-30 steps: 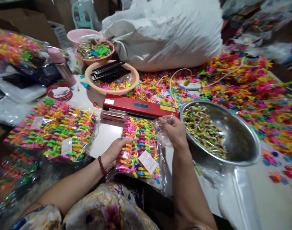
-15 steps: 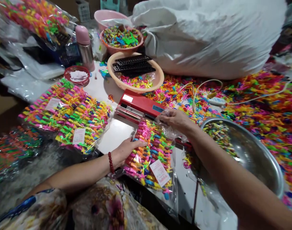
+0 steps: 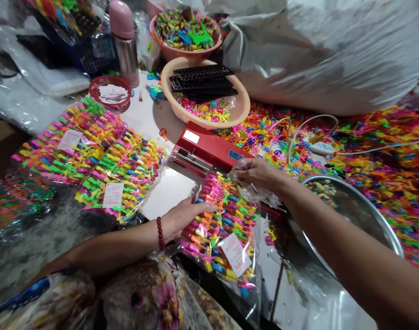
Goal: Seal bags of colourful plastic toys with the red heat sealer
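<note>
A clear plastic bag (image 3: 223, 229) packed with rows of small coloured plastic toys and a printed white card lies at the table's front edge. My left hand (image 3: 189, 213), a red bead bracelet at its wrist, grips the bag's left side with the thumb on top. At the bag's upper right, my right hand (image 3: 254, 174) pinches the gathered loose plastic. Directly behind the bag's top edge sits a red bag sealer (image 3: 212, 146) with a metal strip along its front. Part of the sealer is hidden by my right hand and the bag.
Two filled bags (image 3: 106, 160) lie left. Behind stand a red basket (image 3: 118, 107) of paper slips, a pink-capped flask (image 3: 127, 55), and a peach basin (image 3: 245, 107) with black racks. Right are a metal bowl (image 3: 384, 224), heaped toys (image 3: 377, 169), a cord and a white sack (image 3: 319, 59).
The view has shifted a little closer and lower. Both hands keep their grip on the bag, which stays in front of the sealer.
</note>
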A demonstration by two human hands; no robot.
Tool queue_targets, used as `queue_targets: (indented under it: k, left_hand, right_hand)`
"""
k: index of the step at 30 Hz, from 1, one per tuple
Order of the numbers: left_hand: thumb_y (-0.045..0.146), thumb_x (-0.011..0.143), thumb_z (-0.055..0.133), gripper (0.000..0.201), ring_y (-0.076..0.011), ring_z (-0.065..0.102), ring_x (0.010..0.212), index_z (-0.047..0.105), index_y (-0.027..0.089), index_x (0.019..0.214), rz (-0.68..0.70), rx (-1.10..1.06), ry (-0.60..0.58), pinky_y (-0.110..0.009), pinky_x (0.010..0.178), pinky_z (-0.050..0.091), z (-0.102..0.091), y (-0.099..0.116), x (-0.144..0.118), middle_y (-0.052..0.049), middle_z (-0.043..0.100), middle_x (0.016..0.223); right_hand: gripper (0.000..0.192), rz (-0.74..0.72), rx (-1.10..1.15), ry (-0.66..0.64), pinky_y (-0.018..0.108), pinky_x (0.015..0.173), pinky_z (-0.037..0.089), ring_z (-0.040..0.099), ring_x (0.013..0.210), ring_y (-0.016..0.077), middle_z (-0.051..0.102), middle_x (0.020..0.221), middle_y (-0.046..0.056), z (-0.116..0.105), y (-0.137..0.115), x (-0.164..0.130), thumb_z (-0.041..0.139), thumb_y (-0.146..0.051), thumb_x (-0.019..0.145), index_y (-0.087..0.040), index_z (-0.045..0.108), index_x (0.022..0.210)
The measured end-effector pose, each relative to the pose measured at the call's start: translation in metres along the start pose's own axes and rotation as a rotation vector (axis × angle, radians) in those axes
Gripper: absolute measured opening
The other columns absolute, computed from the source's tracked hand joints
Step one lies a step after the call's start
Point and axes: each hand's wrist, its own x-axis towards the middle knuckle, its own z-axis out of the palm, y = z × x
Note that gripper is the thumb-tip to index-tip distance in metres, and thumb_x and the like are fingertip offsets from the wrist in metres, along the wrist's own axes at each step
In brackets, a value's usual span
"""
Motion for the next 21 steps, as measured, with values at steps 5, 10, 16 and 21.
queue_targets:
  k: [5,10,16,21]
  left_hand:
    - [0.037,0.067,0.084,0.052,-0.0278,0.074,0.076,0.070,0.012,0.111,0.008,0.002,-0.022,-0.039,0.072,0.060,-0.003,0.000,0.000,-0.014,0.076,0.092]
    - [0.037,0.064,0.087,0.065,-0.0277,0.073,0.077,0.063,0.013,0.119,0.009,0.023,0.022,-0.040,0.073,0.060,-0.002,-0.002,-0.004,-0.014,0.075,0.097]
    - [0.036,0.065,0.086,0.066,-0.0283,0.073,0.080,0.060,0.014,0.122,0.034,0.020,0.006,-0.041,0.073,0.060,-0.001,-0.008,-0.004,-0.013,0.075,0.098]
    - [0.034,0.064,0.086,0.069,-0.0301,0.072,0.089,0.057,0.016,0.124,0.050,0.029,0.017,-0.044,0.079,0.059,0.000,-0.010,-0.006,-0.014,0.072,0.110]
  right_hand:
    - [0.032,0.015,-0.030,-0.066,0.025,0.050,0.044,0.055,0.053,0.0139,0.063,0.061,0.002,0.001,-0.006,-0.001,0.081,-0.044,0.054,-0.018,0.065,0.065]
    - [0.030,0.053,-0.081,-0.133,0.024,0.055,0.045,0.055,0.057,0.0137,0.062,0.062,0.000,0.006,-0.013,-0.001,0.080,-0.042,0.053,-0.020,0.063,0.062]
    - [0.032,0.036,-0.219,-0.093,0.025,0.051,0.042,0.052,0.054,0.0138,0.061,0.060,0.001,0.007,-0.011,0.003,0.083,-0.045,0.056,-0.020,0.064,0.062]
    - [0.017,0.007,-0.337,-0.018,0.024,0.050,0.039,0.051,0.052,0.0126,0.059,0.054,-0.001,0.011,-0.018,0.000,0.077,-0.031,0.064,-0.021,0.064,0.059]
